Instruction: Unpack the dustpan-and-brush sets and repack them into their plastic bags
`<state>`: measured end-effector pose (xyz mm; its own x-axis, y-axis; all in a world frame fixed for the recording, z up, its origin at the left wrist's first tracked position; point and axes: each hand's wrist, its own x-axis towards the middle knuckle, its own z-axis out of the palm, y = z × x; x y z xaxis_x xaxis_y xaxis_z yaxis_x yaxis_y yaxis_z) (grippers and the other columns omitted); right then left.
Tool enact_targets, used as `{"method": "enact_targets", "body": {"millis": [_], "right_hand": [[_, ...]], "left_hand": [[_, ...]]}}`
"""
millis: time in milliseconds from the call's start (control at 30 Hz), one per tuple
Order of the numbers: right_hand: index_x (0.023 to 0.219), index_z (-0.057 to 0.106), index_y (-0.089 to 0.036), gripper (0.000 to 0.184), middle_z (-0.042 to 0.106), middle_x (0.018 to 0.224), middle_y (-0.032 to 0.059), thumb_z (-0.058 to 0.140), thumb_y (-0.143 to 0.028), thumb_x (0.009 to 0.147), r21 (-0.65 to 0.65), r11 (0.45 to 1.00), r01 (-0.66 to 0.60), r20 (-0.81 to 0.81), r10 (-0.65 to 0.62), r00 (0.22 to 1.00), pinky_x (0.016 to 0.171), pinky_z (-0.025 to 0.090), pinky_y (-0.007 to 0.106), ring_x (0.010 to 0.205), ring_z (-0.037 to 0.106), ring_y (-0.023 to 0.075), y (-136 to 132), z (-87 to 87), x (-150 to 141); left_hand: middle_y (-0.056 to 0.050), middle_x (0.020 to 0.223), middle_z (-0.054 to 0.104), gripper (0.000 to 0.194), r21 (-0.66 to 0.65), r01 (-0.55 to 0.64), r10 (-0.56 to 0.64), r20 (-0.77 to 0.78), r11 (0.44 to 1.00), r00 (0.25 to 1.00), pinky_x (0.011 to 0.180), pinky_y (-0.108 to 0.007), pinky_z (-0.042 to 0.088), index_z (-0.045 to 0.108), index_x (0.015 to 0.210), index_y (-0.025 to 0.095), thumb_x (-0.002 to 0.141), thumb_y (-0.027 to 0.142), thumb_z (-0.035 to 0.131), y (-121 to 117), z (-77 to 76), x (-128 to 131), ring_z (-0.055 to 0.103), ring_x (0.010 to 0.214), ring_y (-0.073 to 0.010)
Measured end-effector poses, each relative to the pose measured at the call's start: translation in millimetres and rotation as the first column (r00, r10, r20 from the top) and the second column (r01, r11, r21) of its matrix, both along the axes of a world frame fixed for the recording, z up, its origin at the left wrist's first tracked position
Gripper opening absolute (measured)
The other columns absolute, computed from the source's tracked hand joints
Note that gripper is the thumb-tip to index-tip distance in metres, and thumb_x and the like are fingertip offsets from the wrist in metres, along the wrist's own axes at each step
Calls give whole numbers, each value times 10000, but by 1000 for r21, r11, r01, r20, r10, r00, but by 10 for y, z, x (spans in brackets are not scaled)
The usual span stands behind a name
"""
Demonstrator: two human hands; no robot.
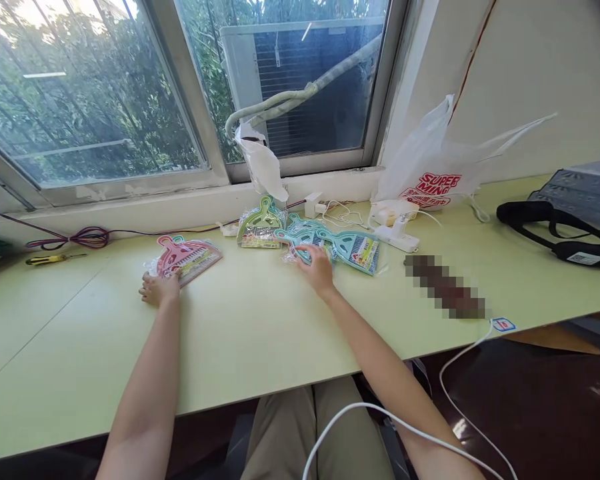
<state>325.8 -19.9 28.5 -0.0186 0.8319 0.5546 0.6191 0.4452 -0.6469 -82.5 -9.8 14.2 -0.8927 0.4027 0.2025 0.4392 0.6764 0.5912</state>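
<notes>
My left hand (161, 288) is at the near left corner of a plastic-wrapped pink dustpan-and-brush set (193, 259), its fingers bent around that edge. Another handle, in green-blue, peeks out behind the pink one. Further right, my right hand (316, 268) reaches over a pile of wrapped blue dustpan-and-brush sets (357, 250), with thumb and index finger curled at the front left one. The hand covers part of that set. Between the two hands, near the wall, leans a wrapped green dustpan-and-brush set (263, 227).
A screwdriver (55, 259) and coiled cable (87, 237) lie at the left. Behind the blue sets are a white adapter (314, 205) and power strip (397, 239). A plastic bag (425, 167), black headband strap (560, 233) and a pixelated item (445, 287) occupy the right. A white cable (360, 405) crosses my right arm.
</notes>
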Motion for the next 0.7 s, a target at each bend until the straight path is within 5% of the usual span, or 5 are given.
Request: {"method": "enact_targets", "body": {"millis": [167,300,433,533,700], "right_hand": [[1258,578,-232,450,605,1271,85,663,-215,816,-33,992,119,334,-102,937,963,405,413,1180,500,264,61,-52,102],[1226,616,-243,398,649,1183,75,619,-134,844,-26,992,120,436,-97,895,914,426,370,1101,542,238,71,-111,97],[1212,637,-249,376,668,1148,55,579,-113,866,-50,995,91,367,-67,928,885,455,328,1093,551,221,82,-111,112],[1206,645,-252,364,672,1143,61,573,-122,874,-76,994,78,351,-46,935,878,464,335,1088,558,228,66,-78,120],[1200,648,-259,343,668,1141,73,554,-149,889,-91,992,87,358,-49,932,859,469,344,1087,554,244,22,-35,106]], "left_hand": [[-190,1401,405,921,180,-79,111,-178,981,978,1027,-488,315,249,1405,174,710,556,717,-92,81,169,363,1294,-353],[-153,1461,328,802,303,124,23,-440,945,898,1092,-480,224,282,1388,209,765,489,704,-187,188,453,293,1343,-310],[-150,1462,325,589,168,356,-216,-541,919,813,1098,-491,205,378,1349,217,847,404,622,-221,254,739,270,1353,-319],[-130,1314,494,317,-25,480,-426,-502,877,752,1073,-465,273,555,1188,207,923,356,467,-162,212,803,378,1285,-316],[-161,1246,566,404,-207,535,-571,-387,819,724,1020,-404,374,573,1237,143,897,316,438,-14,6,643,481,1205,-314]]}}
